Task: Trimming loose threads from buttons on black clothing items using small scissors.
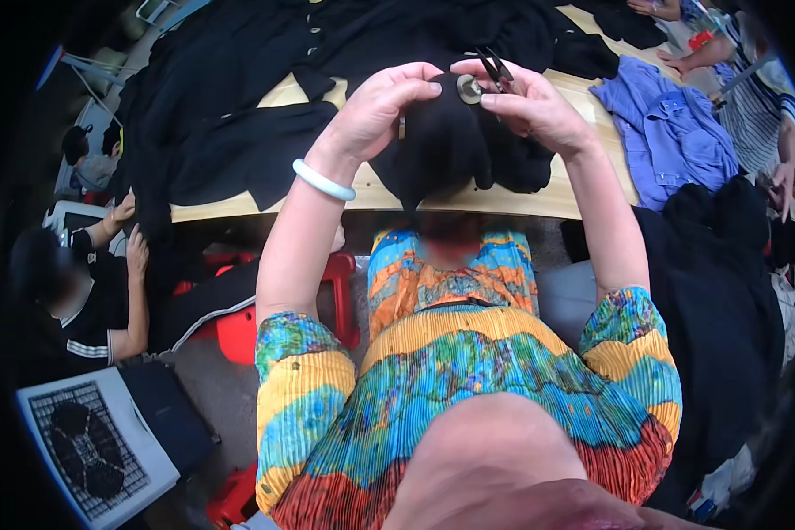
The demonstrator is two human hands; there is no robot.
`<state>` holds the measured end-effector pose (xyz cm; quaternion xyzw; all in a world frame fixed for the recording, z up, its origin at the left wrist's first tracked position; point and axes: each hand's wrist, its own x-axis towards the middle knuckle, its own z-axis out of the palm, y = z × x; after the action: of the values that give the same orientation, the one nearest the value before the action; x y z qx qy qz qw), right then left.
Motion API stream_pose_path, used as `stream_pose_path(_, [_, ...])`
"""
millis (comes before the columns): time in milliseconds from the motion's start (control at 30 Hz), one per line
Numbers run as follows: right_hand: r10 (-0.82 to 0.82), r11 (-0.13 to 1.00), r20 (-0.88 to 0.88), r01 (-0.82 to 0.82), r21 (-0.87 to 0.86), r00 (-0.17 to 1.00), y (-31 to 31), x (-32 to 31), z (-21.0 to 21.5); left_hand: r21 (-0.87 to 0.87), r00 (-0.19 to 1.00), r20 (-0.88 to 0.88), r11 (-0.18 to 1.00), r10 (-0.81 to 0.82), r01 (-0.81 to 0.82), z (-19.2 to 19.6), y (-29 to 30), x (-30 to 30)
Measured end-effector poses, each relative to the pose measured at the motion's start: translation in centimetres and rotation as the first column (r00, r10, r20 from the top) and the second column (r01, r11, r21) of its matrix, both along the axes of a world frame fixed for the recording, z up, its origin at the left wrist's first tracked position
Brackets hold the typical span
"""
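A black garment (437,146) is lifted between my hands above the wooden table. My left hand (382,108), with a pale bangle (324,182) on its wrist, pinches the cloth at its upper left. A round greyish button (468,88) shows against the cloth near the fingers of my right hand (543,108). Those fingers are closed round a pair of thread snips (496,71), whose dark blades point up and away from me. The thumb of that hand rests at the button's edge. Part of the snips is hidden in the palm.
More black garments (212,146) cover the far and left parts of the table (362,196). A blue-purple garment (667,132) lies at the right, with dark cloth (707,291) heaped below. One person (62,283) sits left by red stools (336,296); another (755,106) is at the far right.
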<state>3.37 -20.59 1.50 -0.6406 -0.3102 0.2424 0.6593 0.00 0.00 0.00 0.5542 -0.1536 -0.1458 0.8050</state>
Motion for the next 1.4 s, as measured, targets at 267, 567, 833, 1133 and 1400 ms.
stream_pose_path(267, [-0.002,0.916,-0.47,0.19,0.353,0.883,0.2,0.3,-5.7,0.213,0.496,0.721,0.526,0.484,-0.823,-5.1,-3.5,-1.1])
stream_pose_path(567, [-0.125,0.938,-0.542,0.278,0.209,0.831,0.1,0.0,-7.0,0.227,0.698,0.407,0.675,0.589,-0.702,-6.1,-5.7,-1.0])
stream_pose_path(833, [-0.062,0.948,-0.549,0.221,0.228,0.833,0.2,-0.1,-6.8,0.231,0.526,0.717,0.557,0.457,-0.798,-6.7,-4.6,0.3])
stream_pose_path(1133, [-0.051,0.932,-0.532,0.232,0.279,0.845,-0.9,0.2,-6.8,0.243,0.921,0.19,0.892,0.341,-0.38,-5.1,-3.7,0.5])
stream_pose_path(1400, [-0.026,0.915,-0.55,0.241,0.323,0.834,-0.7,0.8,-7.0,-0.002,0.971,-0.051,0.972,0.234,-0.234,-4.3,-3.0,0.6])
